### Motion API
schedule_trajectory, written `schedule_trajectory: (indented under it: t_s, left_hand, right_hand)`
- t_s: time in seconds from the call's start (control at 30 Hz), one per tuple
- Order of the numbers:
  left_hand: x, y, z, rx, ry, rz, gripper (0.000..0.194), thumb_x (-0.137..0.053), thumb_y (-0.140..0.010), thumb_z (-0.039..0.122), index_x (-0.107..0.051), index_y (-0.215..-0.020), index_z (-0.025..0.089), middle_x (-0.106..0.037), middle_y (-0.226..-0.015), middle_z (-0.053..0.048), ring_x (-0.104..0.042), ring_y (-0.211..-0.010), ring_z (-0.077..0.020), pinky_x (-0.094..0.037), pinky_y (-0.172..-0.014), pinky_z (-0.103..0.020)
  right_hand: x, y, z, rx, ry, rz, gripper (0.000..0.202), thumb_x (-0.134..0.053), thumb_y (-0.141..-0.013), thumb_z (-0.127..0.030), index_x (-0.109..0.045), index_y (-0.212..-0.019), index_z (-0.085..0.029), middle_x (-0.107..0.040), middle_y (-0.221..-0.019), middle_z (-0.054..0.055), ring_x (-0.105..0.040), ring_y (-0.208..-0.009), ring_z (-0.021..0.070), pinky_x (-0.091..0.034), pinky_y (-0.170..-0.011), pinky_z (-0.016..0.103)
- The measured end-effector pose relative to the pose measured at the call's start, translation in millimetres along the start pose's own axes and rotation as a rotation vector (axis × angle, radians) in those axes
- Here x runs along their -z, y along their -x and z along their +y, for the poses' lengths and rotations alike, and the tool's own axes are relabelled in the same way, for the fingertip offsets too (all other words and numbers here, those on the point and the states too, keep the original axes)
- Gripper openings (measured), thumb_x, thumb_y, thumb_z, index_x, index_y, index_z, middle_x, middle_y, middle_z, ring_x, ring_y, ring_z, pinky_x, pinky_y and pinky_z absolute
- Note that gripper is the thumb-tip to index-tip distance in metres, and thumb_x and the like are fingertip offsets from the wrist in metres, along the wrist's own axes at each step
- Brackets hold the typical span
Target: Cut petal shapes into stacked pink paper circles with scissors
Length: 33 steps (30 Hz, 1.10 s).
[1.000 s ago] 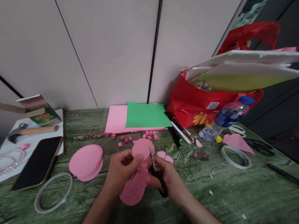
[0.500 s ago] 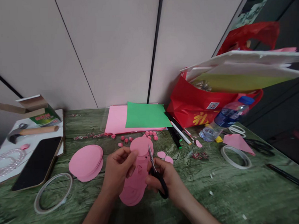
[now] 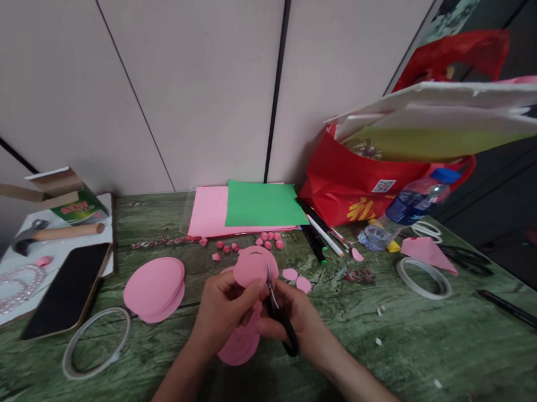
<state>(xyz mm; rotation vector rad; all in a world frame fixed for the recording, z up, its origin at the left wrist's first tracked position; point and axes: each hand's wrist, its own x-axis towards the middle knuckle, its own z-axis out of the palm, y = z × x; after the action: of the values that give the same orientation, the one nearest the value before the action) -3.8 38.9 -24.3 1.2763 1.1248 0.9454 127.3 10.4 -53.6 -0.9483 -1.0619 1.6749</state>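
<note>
Between thumb and fingers, my left hand pinches a pink paper circle. My right hand is closed round black-handled scissors, whose blades point up and lie against the circle's right edge. Below both hands, more pink paper circles rest on the table, partly covered by my fingers. Small pink rolled paper buds lie just beyond the hands. Two little pink petal pieces are to the right of the scissors.
At left are a stack of pink circles, a tape roll, a phone and a hammer. Green paper lies at the back. On the right stand a red bag and a bottle, near another tape roll.
My left hand has shifted right, towards the scissors, and the held circle has tilted. The scissors have moved slightly down, staying at the circle's right edge.
</note>
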Motion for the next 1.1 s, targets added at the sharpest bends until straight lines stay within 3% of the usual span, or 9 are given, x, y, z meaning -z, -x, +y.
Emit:
schedule_trajectory:
  t_s: [0.37, 0.67, 1.1]
  left_hand:
    - [1.3, -1.9, -1.7, -0.021, -0.015, -0.028, 0.021, -0.062, -0.069, 0.030, -0.056, -0.057, 0.013, -0.041, -0.038, 0.006, -0.034, -0.030, -0.0035, -0.024, -0.030, -0.015]
    - [2.7, -2.2, -1.5, -0.008, -0.005, -0.006, 0.024, -0.062, -0.068, 0.033, -0.054, -0.057, 0.014, -0.041, -0.038, 0.006, -0.033, -0.031, -0.0035, -0.024, -0.030, -0.016]
    - [4.5, -2.4, -1.4, -0.009, 0.036, 0.058, 0.027, -0.063, -0.069, 0.036, -0.052, -0.056, 0.014, -0.042, -0.036, 0.007, -0.032, -0.030, -0.0025, -0.022, -0.031, -0.015]
  right_hand:
    - [2.6, -0.4, -0.4, 0.009, -0.010, -0.004, 0.050, -0.082, -0.047, -0.028, -0.044, -0.078, -0.018, -0.043, -0.052, -0.009, -0.032, -0.045, 0.0034, -0.024, -0.042, 0.016]
    - [4.1, 0.4, 2.0, -0.005, -0.024, -0.011, 0.047, -0.081, -0.048, -0.032, -0.046, -0.075, -0.018, -0.046, -0.052, -0.008, -0.035, -0.046, 0.0043, -0.028, -0.044, 0.017]
    - [1.4, 1.1, -3.8, -0.019, 0.079, 0.044, 0.047, -0.079, -0.047, -0.041, -0.046, -0.070, -0.017, -0.048, -0.045, -0.008, -0.039, -0.036, 0.0038, -0.028, -0.036, 0.015]
